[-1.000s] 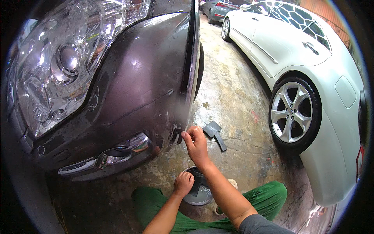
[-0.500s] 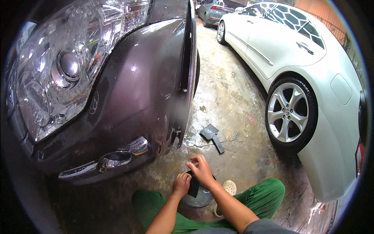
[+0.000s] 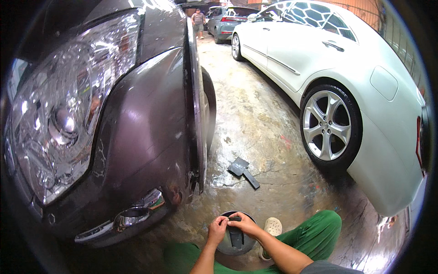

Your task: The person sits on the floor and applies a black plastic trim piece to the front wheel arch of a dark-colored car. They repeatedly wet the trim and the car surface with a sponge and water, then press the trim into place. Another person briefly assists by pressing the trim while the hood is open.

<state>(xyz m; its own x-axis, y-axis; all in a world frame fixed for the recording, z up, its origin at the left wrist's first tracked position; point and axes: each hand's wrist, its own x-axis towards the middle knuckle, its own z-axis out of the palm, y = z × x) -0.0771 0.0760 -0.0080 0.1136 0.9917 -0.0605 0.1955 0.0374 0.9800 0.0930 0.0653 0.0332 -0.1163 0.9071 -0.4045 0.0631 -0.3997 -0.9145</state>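
My left hand [image 3: 218,228] and my right hand [image 3: 245,224] meet over a round grey bucket [image 3: 248,246] between my legs. Fingers of both are closed in a pinch, fingertips together, at a folded black strip [image 3: 236,238] that looks like sandpaper. Part of the strip hangs down over the bucket's opening; its upper end is partly hidden by the fingers. On the wet floor ahead lie two flat dark pieces, a squarish one [image 3: 238,166] and a narrow one [image 3: 251,179], touching each other.
On the left stands a dark purple car's bumper [image 3: 137,169] with its headlight [image 3: 59,118]. A white car [image 3: 383,128] with a silver-spoked wheel [image 3: 326,125] is at the right. Farther back are a grey car [image 3: 228,23] and a standing person [image 3: 198,23].
The view has shifted, bringing the far person into sight. My right hand has come down beside the left, and the fingertips now meet over the bucket with the black strip.
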